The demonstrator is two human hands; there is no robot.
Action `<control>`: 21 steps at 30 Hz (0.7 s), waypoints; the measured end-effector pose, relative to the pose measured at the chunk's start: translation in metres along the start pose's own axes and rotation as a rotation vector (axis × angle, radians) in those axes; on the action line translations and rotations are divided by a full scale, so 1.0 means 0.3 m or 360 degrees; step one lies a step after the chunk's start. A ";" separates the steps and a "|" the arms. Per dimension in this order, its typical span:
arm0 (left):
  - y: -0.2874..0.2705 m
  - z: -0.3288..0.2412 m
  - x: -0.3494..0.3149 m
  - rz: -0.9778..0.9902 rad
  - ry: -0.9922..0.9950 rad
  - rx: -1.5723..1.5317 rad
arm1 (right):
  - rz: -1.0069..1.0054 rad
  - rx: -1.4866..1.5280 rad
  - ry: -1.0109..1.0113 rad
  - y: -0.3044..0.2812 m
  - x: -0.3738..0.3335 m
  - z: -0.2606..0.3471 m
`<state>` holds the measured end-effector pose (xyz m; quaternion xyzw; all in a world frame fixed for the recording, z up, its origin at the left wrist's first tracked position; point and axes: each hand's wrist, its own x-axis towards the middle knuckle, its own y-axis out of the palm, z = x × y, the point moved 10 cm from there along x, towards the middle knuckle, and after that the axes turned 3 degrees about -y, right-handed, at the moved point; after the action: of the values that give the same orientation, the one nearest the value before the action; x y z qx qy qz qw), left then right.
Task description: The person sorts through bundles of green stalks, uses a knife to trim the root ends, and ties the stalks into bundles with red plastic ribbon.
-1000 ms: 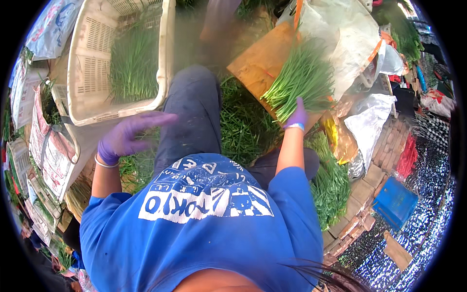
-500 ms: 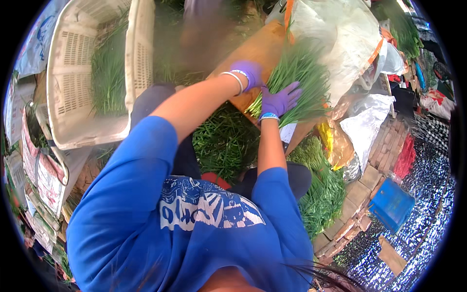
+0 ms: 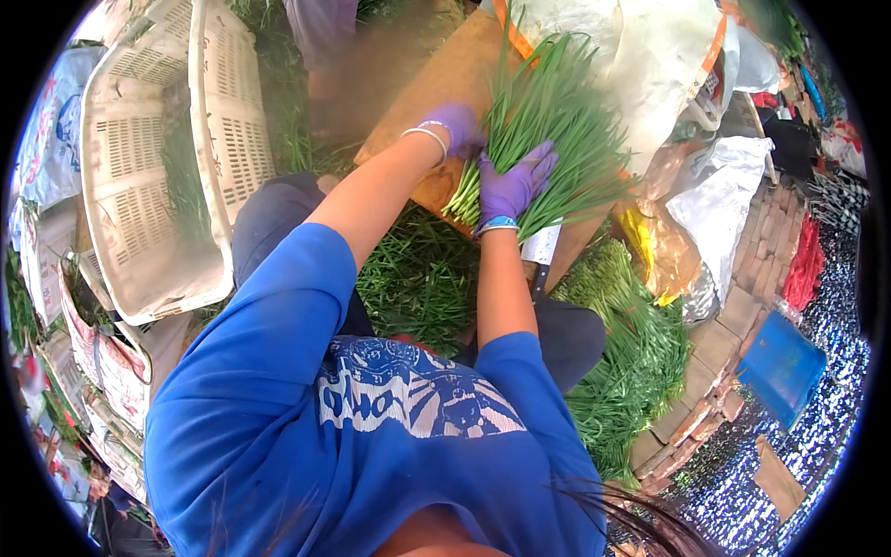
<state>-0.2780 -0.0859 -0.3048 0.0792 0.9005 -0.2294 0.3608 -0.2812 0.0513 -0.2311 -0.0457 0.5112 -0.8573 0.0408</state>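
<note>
A bunch of garlic chives (image 3: pixel 566 121) lies across a wooden board (image 3: pixel 399 125), its pale cut ends toward my left side and the green leaves fanning to the right. My right hand (image 3: pixel 516 188), in a purple glove, lies on top of the bunch near the stems, fingers stretched out flat. Beside the stems, over the board, is my left hand (image 3: pixel 457 130), also purple-gloved. Motion smears its fingers, and whether they grip anything is not visible. A knife (image 3: pixel 542 245) with a dark handle rests on the board next to my right wrist.
On the left stands a cream plastic crate (image 3: pixel 139 213) with greens inside. Loose chive leaves (image 3: pixel 418 269) cover the ground between my legs. A large pile of chives (image 3: pixel 626 362) lies at right, near brick paving (image 3: pixel 710 353) and a blue plastic piece (image 3: pixel 784 367). White sacking (image 3: pixel 631 65) drapes behind the board.
Both hands have shifted slightly left in the picture as the whole view moved. My right hand stays on the bunch, its fingers closer together. More of the knife shows.
</note>
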 end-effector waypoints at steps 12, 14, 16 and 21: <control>-0.002 0.025 0.027 0.0071 -0.0052 0.0061 | 0.0009 -0.0221 -0.0003 0.010 -0.006 0.032; 0.009 0.025 0.018 0.0170 -0.0026 -0.0048 | 0.0003 -0.0192 0.0009 0.007 -0.008 0.018; 0.017 0.044 0.026 0.0199 -0.0091 0.0205 | 0.0006 -0.0067 -0.0036 0.012 -0.009 0.012; 0.010 0.041 0.005 0.0209 -0.0114 -0.0120 | 0.0041 0.0009 -0.0063 0.013 -0.005 0.006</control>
<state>-0.2705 -0.0893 -0.3147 0.1162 0.8879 -0.1738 0.4097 -0.2793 0.0482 -0.2338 -0.0559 0.5086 -0.8570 0.0622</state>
